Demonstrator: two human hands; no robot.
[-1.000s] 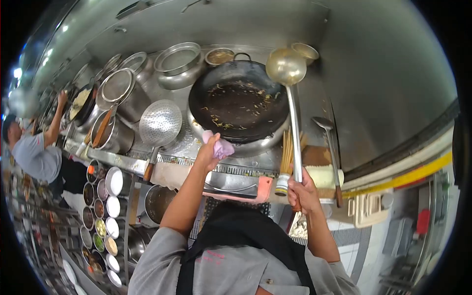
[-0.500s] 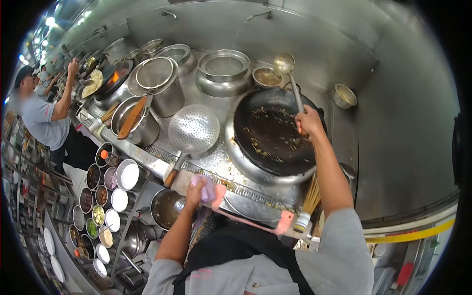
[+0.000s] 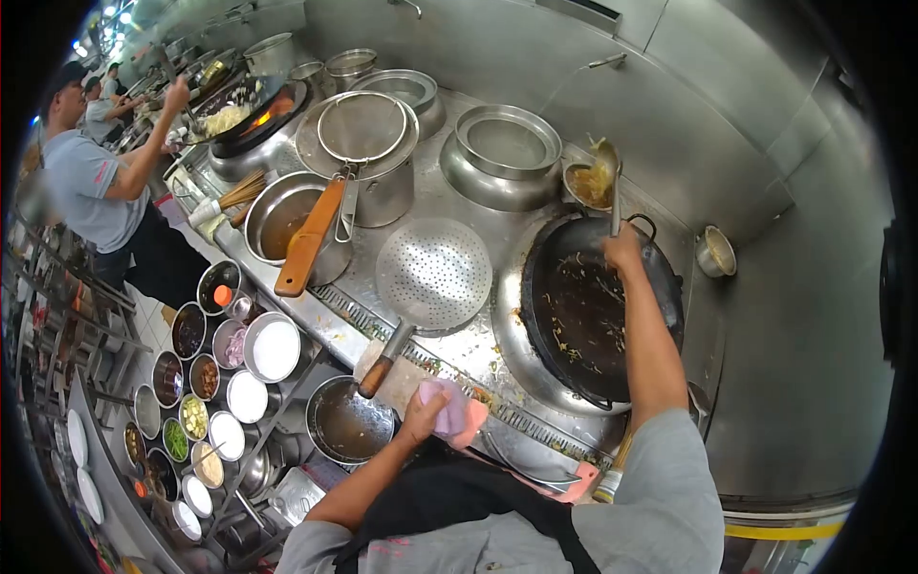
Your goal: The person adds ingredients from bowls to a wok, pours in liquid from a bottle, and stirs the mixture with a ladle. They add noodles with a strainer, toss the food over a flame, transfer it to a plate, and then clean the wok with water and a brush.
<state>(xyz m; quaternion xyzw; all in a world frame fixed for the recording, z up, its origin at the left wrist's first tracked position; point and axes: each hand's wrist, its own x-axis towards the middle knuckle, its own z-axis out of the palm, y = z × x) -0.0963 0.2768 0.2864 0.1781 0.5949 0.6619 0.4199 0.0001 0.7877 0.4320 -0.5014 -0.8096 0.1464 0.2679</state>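
Note:
My right hand point(image 3: 623, 247) is closed round the handle of a ladle point(image 3: 606, 165), whose bowl is tilted over a small metal bowl point(image 3: 585, 189) behind the wok. Yellowish liquid shows at the ladle and in that bowl. Below my right forearm, the black wok point(image 3: 583, 306) sits on its ring, with dark liquid and food scraps in it. My left hand point(image 3: 423, 417) grips a light purple cloth point(image 3: 443, 406) at the stove's front edge. Close to it lies a perforated strainer point(image 3: 433, 273) with a wooden handle.
Pots and a mesh strainer point(image 3: 362, 126) stand at the left of the stove. Ingredient containers point(image 3: 248, 397) fill the lower left. A co-worker point(image 3: 105, 177) cooks at another wok point(image 3: 251, 107). A small bowl point(image 3: 715, 253) sits at the right.
The ladle has moved from above the wok to the small bowl behind it, and yellowish liquid now shows there. My left hand still holds the cloth. The camera view has shifted.

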